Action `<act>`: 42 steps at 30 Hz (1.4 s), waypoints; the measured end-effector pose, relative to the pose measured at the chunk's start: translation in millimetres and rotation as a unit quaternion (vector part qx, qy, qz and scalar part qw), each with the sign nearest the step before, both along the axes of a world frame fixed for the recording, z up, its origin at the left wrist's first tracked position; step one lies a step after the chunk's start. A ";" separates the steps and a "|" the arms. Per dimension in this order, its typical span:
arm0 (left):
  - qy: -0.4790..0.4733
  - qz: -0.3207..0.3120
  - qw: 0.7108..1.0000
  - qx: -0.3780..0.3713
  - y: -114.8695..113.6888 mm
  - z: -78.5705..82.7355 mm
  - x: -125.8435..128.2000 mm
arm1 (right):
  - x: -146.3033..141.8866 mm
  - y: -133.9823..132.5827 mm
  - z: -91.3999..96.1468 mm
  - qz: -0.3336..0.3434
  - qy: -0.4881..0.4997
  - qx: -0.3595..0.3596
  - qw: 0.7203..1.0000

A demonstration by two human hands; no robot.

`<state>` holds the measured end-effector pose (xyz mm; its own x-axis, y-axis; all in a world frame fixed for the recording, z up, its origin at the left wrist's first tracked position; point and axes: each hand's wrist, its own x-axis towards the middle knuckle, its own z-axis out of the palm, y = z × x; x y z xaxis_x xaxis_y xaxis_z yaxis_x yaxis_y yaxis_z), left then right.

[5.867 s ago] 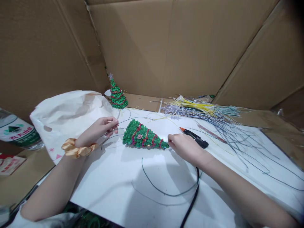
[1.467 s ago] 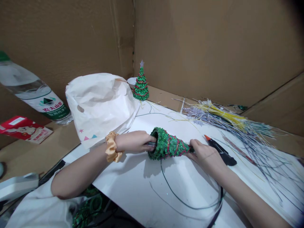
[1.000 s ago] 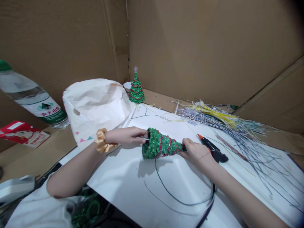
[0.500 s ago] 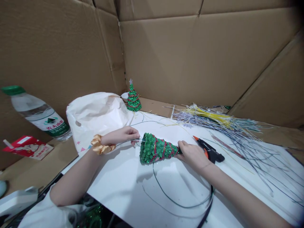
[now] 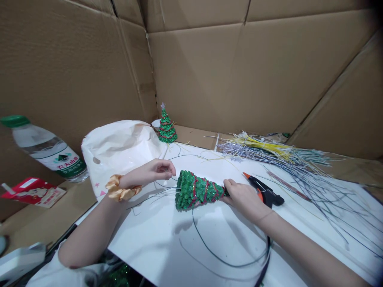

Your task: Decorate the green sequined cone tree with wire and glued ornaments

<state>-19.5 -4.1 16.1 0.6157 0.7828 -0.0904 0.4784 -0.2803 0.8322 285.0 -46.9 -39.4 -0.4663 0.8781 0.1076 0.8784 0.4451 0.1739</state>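
Note:
A green sequinned cone tree with red garland (image 5: pixel 196 194) lies on its side on the white board (image 5: pixel 179 243), its open base toward the left. My right hand (image 5: pixel 243 197) grips its narrow tip. My left hand (image 5: pixel 152 172), with a gold scrunchie at the wrist, is pinched shut just left of the base, holding thin wire strands (image 5: pixel 151 195) that trail down to the board. A black glue gun with an orange nozzle (image 5: pixel 263 192) lies behind my right hand.
A finished small tree (image 5: pixel 166 126) stands at the back by a white paper bag (image 5: pixel 119 149). A water bottle (image 5: pixel 44 149) and a red carton (image 5: pixel 32 192) lie left. A bundle of yellow, silver and blue wires (image 5: pixel 281 155) spreads right. Cardboard walls surround the board.
My left hand has drawn back out of the cone's open base and risen a little, with wire strands now trailing below it. The right hand keeps hold of the tip.

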 end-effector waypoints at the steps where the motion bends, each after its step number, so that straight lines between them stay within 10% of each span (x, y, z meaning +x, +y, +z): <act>1: 0.027 -0.019 0.999 0.007 0.3 0.0 -1.1 | -0.1 -0.1 0.7 -0.002 -0.001 -0.003 1.000; 14: 0.194 -0.028 0.980 0.019 1.9 -1.5 -7.4 | 1.7 -1.3 -0.9 -0.013 -0.006 0.003 1.000; 26: 0.125 -0.052 0.988 -0.077 1.9 -11.7 -0.4 | 1.7 -0.8 -2.6 -0.015 -0.013 -0.003 1.000; 42: 0.176 -0.063 0.982 -0.028 -1.2 -20.1 6.8 | -2.3 -2.9 3.8 -0.037 -0.026 -0.043 0.998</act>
<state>-12.7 -5.3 -4.1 0.6303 0.6905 -0.3549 0.7035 -0.3147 0.6372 282.6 -49.8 -35.6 -0.4032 0.9151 0.0072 0.9002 0.3951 0.1833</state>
